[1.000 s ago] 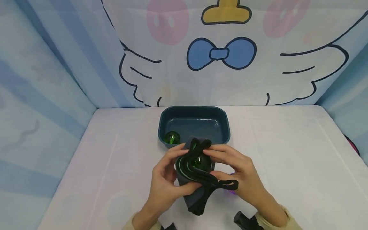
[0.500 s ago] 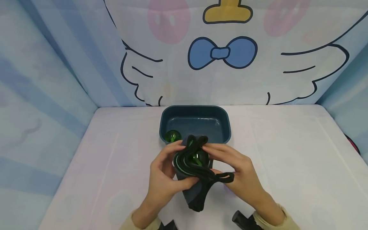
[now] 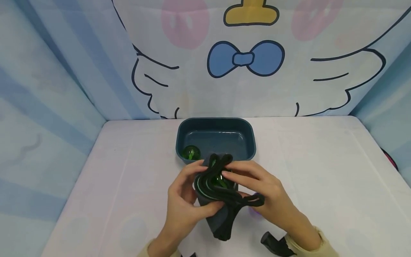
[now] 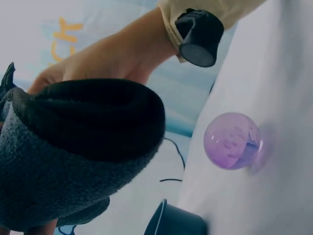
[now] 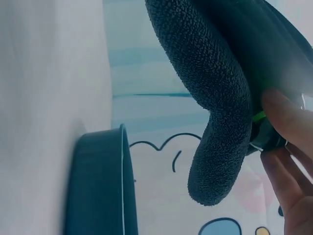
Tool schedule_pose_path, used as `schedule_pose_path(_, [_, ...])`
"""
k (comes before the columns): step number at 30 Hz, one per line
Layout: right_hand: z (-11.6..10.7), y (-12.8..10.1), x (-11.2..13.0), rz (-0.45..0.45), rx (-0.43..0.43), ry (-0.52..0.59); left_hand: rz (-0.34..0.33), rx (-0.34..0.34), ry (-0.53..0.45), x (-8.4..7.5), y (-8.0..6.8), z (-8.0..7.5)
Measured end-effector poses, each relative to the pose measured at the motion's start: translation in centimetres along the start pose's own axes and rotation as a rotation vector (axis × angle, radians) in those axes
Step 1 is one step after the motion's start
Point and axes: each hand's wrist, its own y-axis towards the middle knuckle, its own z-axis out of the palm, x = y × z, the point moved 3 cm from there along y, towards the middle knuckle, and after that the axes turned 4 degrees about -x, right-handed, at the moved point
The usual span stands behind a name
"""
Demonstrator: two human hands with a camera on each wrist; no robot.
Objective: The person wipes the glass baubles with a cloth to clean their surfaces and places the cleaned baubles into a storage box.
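A dark grey terry towel (image 3: 214,222) with black folds is bunched above the table, wrapped partly around a clear green ball (image 3: 221,181). My left hand (image 3: 183,200) grips the towel from the left, thumb across its near side. From the right, my right hand (image 3: 268,189) holds the green ball among the folds, fingertips on its upper side; its thumb is partly hidden by the towel. In the right wrist view, fingers (image 5: 283,178) show beside a green glint next to the towel. A clear purple ball (image 4: 232,141) rests on the table, mostly hidden behind the right hand in the head view.
A dark teal bin (image 3: 248,137) stands at the back of the table, just beyond the hands. Another green ball (image 3: 191,152) lies in its near left corner. Printed curtains enclose the table's back and sides. Black wrist camera mounts (image 3: 277,244) sit near the sleeves.
The towel and ball have shifted only slightly, with both hands keeping hold. My right fingers have spread, and one fingertip now lies lower over the ball.
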Motion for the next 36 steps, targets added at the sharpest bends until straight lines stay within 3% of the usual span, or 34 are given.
schedule_pose_path(4, [0.1,-0.3,-0.2,0.137,-0.020,0.035,0.012,0.010,0.025,0.0,0.0,0.1])
schedule_pose_path(10, [0.3,-1.0,-0.9,0.544,-0.032,0.329,0.075,0.030,0.095,0.1,-0.1,-0.1])
schedule_pose_path(13, [0.3,-1.2,-1.1,0.637,-0.027,0.369,0.086,0.047,0.092,0.2,0.0,-0.3])
schedule_pose_path(17, [0.5,-1.1,-1.1,0.603,-0.050,0.356,0.070,0.044,0.071,0.4,0.2,-0.4])
schedule_pose_path(22, [0.5,-0.6,-0.7,0.485,-0.050,0.292,0.060,0.027,0.052,0.4,0.3,-0.5])
schedule_pose_path(29, [0.1,-0.5,-0.1,0.198,0.016,0.007,0.048,0.021,0.039,0.4,0.1,-0.4])
schedule_pose_path(33, [0.1,-0.5,-0.2,0.138,-0.012,0.044,0.063,0.055,0.033,0.3,0.0,-0.3])
schedule_pose_path(36, [-0.1,-0.6,-0.4,0.214,-0.007,0.154,0.080,0.092,0.028,0.2,0.1,-0.3])
